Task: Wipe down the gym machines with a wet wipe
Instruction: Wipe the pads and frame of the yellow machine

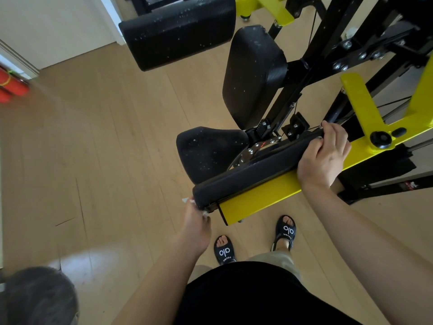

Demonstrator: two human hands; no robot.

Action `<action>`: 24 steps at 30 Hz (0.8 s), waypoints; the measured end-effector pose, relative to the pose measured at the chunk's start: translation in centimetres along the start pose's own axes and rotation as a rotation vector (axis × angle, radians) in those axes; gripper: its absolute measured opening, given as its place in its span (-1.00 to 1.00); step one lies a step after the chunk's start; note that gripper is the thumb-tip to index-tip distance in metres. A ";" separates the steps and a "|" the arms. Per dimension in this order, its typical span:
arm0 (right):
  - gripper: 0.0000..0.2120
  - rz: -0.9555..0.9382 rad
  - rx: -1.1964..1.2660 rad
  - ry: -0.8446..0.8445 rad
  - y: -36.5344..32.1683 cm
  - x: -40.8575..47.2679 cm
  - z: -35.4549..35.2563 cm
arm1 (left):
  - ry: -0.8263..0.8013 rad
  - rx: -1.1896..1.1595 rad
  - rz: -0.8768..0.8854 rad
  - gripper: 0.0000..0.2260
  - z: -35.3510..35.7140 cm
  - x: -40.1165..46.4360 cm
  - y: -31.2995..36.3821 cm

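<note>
The floor [93, 148] at the left of the frame is showing pale wood-look planks with a smooth, faintly glossy finish. The seat pad [208, 153] at centre is appearing as matt black vinyl, speckled with white flecks. The arm [257, 195] at lower centre is presenting smooth glossy yellow painted metal. The wipe [187, 201] is looking like thin white cloth.

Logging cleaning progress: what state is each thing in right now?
Long black arm pad on the yellow bar: gripped at both ends.
White wet wipe: crumpled, pressed against the pad's near end.
Left hand: holds the wipe.
Right hand: grips the pad's far end.
Black seat cushion: speckled white.
</note>
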State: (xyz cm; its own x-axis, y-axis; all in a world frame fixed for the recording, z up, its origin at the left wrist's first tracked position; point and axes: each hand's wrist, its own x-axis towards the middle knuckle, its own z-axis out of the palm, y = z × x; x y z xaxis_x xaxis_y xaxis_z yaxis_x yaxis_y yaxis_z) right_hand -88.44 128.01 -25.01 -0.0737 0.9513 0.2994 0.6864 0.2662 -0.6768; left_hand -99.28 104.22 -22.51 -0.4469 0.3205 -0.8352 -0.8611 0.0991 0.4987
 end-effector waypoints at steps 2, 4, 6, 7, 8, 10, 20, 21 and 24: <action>-0.58 0.006 0.004 0.004 -0.1 0.0 0.0 | 0.071 -0.104 -0.058 -0.70 -0.5 0.8 -0.3; -0.59 0.005 0.011 -0.001 -0.1 0.0 0.0 | 0.145 -0.098 -0.140 -0.73 -0.6 0.5 -0.2; -0.59 0.003 0.007 -0.003 0.0 -0.1 0.0 | 0.127 -0.060 -0.148 -0.82 -0.4 0.2 0.2; -0.59 0.003 0.006 -0.003 0.0 0.0 0.0 | 0.126 -0.041 -0.150 -0.84 -0.2 -0.1 0.3; -0.58 0.004 0.009 -0.005 0.0 0.0 -0.1 | 0.121 -0.059 -0.157 -0.83 -0.3 -0.1 0.3; -0.58 0.007 0.013 -0.009 0.0 0.0 -0.1 | 0.145 -0.038 -0.197 -0.78 0.0 -0.4 0.8; -0.57 0.010 0.012 -0.019 -0.1 0.0 -0.3 | 0.181 0.020 -0.269 -0.77 0.7 -2.6 2.2; -0.57 0.011 0.012 -0.022 -0.1 0.0 -0.3 | 0.181 0.006 -0.269 -0.72 0.7 -2.9 2.5; -0.57 0.010 0.017 -0.026 -0.1 0.0 -0.4 | 0.186 -0.109 -0.275 -0.59 0.6 -3.5 3.4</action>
State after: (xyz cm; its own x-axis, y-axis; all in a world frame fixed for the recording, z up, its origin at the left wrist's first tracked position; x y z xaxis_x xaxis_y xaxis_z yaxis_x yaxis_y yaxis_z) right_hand -88.27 127.91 -24.69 -0.0858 0.9574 0.2755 0.6750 0.2593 -0.6907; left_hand -100.51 104.00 -17.80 -0.2221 0.1181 -0.9679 -0.9718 0.0533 0.2295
